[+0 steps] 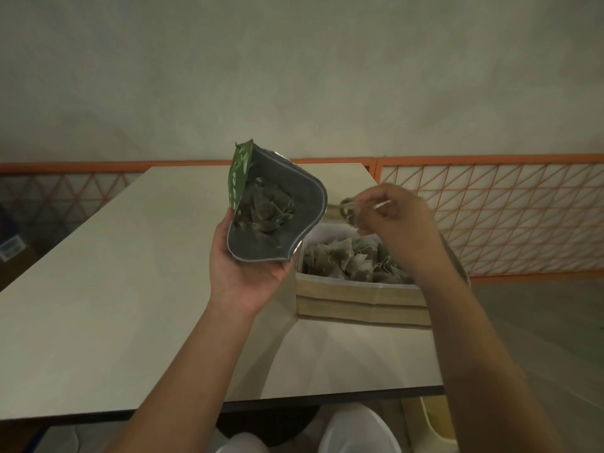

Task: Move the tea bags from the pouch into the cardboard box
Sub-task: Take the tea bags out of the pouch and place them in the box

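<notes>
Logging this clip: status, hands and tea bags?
Left hand holds pouch open. Right hand pinches tea bag over cardboard box. Nothing blocking.

- You face a plain grey-green plaster wall (294,60), dimly and evenly lit.
- Below it runs an orange metal lattice railing (506,217).
- Your pale beige rectangular tabletop (114,273) stretches toward that railing.
- A cream chair edge (434,423) shows beneath the tabletop.

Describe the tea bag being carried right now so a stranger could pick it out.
Start at the open tan cardboard box on the pale table. Above its far edge, the right hand pinches one small blurred tea bag. It alone is airborne, outside both box and green foil pouch.
</notes>
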A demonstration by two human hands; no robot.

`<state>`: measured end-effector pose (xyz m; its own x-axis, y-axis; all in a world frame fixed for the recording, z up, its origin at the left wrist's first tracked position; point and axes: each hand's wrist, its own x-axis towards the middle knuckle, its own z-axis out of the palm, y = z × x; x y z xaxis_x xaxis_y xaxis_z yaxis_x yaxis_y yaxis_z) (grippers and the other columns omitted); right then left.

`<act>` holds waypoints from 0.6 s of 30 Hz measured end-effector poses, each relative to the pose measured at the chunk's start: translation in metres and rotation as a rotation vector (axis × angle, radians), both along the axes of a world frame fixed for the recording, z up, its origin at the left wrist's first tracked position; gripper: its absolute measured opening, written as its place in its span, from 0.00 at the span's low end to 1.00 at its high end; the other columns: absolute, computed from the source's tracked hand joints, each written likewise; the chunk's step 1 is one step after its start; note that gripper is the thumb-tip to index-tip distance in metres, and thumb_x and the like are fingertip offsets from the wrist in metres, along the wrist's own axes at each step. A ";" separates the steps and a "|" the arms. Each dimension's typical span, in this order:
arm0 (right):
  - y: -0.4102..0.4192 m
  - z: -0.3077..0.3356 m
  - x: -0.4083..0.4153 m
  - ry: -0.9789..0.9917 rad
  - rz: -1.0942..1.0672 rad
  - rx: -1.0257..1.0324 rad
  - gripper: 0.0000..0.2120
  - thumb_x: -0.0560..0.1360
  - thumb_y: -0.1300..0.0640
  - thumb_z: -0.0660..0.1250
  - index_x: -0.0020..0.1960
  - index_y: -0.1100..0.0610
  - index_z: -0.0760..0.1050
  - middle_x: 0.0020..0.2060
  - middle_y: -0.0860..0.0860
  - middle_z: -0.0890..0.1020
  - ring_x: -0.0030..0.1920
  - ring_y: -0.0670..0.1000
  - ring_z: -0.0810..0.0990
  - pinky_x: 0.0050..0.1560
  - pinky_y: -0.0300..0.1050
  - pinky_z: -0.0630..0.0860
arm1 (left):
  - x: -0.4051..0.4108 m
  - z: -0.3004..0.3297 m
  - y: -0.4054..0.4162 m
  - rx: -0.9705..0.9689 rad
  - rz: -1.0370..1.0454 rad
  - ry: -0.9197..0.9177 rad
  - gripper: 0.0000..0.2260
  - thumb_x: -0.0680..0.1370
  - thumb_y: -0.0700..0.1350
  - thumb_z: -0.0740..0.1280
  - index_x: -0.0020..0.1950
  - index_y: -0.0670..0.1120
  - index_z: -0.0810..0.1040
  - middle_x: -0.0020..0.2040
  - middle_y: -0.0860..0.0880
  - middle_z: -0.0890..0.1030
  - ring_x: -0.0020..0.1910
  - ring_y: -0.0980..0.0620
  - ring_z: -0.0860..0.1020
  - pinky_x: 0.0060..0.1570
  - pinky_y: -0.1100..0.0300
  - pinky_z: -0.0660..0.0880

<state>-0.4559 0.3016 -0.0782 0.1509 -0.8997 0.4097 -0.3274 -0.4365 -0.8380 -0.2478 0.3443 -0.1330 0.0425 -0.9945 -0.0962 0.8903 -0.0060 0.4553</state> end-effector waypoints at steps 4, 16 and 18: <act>-0.009 -0.020 0.009 0.287 -0.055 0.032 0.08 0.79 0.50 0.65 0.56 0.48 0.79 0.55 0.47 0.79 0.51 0.47 0.79 0.51 0.38 0.74 | 0.000 0.001 0.004 0.007 0.012 -0.038 0.23 0.80 0.62 0.62 0.55 0.46 0.88 0.62 0.39 0.82 0.59 0.39 0.81 0.52 0.53 0.81; -0.006 0.001 0.094 0.160 0.048 -0.242 0.13 0.82 0.49 0.59 0.51 0.55 0.78 0.40 0.49 0.78 0.41 0.50 0.76 0.37 0.42 0.67 | 0.015 0.010 0.009 0.107 0.011 -0.138 0.24 0.78 0.62 0.62 0.48 0.45 0.89 0.57 0.41 0.84 0.59 0.42 0.78 0.68 0.55 0.69; -0.005 -0.003 0.101 0.149 0.066 -0.278 0.15 0.83 0.49 0.57 0.53 0.57 0.78 0.40 0.49 0.78 0.40 0.50 0.76 0.37 0.43 0.68 | 0.019 0.010 0.008 0.099 -0.003 -0.122 0.24 0.77 0.62 0.63 0.49 0.45 0.89 0.57 0.41 0.84 0.58 0.42 0.80 0.73 0.53 0.66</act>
